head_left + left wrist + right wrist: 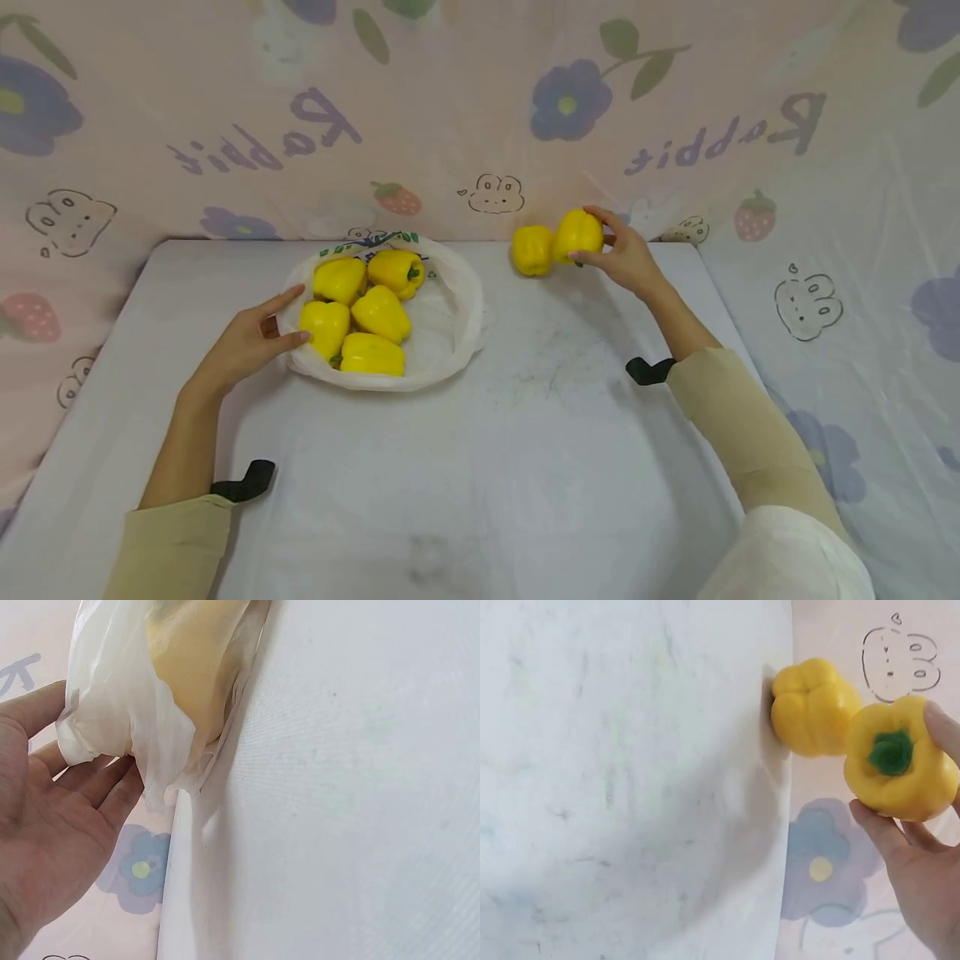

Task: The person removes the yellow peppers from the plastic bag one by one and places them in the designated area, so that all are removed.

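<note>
In the head view a white plastic bag (471,310) lies with its mouth spread on the left of the table, several yellow bell peppers (381,314) inside. My left hand (242,343) grips the bag's left rim between thumb and fingers; the left wrist view shows the thin plastic (112,667) partly covering the fingertips. Near the table's back edge, my right hand (628,260) holds a yellow bell pepper (579,236) by its sides. Its green stem (891,753) faces the right wrist camera. Just left of it stands another yellow bell pepper (532,251).
A white tabletop (480,467) with faint smudges carries everything. Behind and beside it hangs a patterned curtain (450,100) with rabbits and flowers. A black wrist mount (247,482) sticks out from the left cuff, and a similar black mount (648,371) from the right.
</note>
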Demonstrator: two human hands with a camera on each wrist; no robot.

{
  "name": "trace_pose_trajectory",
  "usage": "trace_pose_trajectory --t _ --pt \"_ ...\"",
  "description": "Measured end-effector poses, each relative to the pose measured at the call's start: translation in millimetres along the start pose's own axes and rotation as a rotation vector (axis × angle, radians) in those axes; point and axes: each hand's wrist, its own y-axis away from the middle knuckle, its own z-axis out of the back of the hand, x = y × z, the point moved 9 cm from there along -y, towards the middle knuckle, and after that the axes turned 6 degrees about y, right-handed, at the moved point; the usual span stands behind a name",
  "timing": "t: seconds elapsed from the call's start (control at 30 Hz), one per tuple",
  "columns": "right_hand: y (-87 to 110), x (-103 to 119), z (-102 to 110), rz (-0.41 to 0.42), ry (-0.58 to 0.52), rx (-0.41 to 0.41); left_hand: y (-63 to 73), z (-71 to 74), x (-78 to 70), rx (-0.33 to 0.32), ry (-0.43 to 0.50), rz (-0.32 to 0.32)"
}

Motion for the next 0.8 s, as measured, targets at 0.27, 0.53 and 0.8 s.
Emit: trace_pose_trajectory --t 0.27,0.53,0.8 --pt "-9.0 -19 -5 -0.041 -0.038 0.042 2.4 -4.2 1.1 0.020 0.052 -0.012" --pt "-12.5 -33 -10 -0.032 -0.046 0.054 0.6 -2.4 2.2 0.013 0.050 -0.014" --pt "-16.8 -45 -17 -0.045 -0.072 0.060 -0.5 -0.9 1.9 0.007 0.049 -0.014"
